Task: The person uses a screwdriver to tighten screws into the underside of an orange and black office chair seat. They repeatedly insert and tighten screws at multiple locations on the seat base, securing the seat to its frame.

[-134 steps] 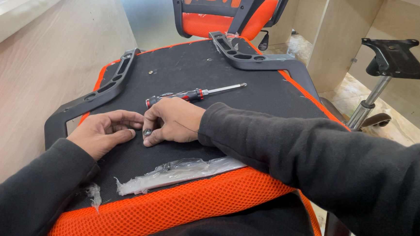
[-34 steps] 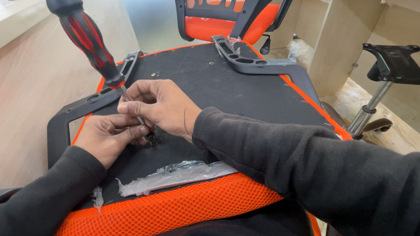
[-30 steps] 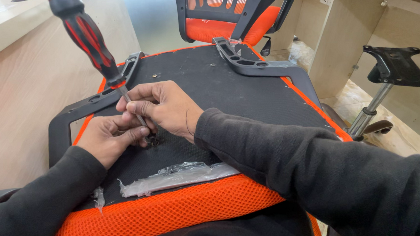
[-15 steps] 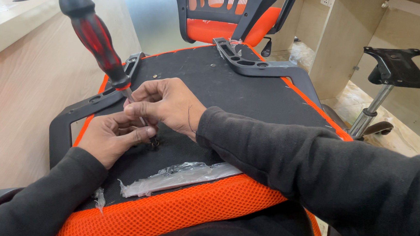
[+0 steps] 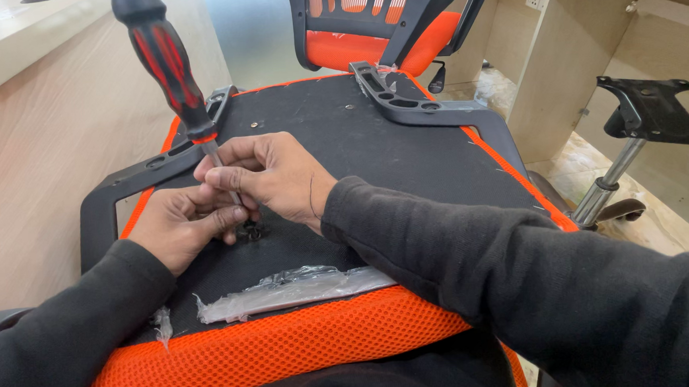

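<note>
Far left: pale wood-grain panel [image 5: 31,157] running alongside the work. No contact with it.

Left hand [image 5: 183,231] lies knuckles-up on the black underside of the seat pan [image 5: 358,161], fingers curled in around a small dark screw fitting [image 5: 251,231]; thumb and forefinger appear to pinch at the lower shaft there. Closed, steadying rather than bearing load.

Screwdriver [image 5: 168,65], red-and-black handle, stands near upright, tilted a little to the left, tip down at the fitting between the two hands. The handle top is free; nothing grips it.

Right hand [image 5: 268,174] is closed on the bare metal shaft just under the handle collar, fingertips wrapped round it.

My judgement on handling: the tool is rigid and light, top-heavy when held this low, so the handle will want to swing. The ribbed handle looks grippy, the shaft smooth and likely to slip in the fingers. For torque I would take it at the handle; the shaft hold suits only locating the tip. The screw is small and easily dropped.

Below the hands: a crumpled strip of clear plastic wrap [image 5: 286,289] lying on the pan, beside the orange mesh edge [image 5: 290,344].

Right: black arm bracket [image 5: 427,113] lying on the pan; a chair base mechanism [image 5: 650,111] on its chrome column, well apart.
</note>
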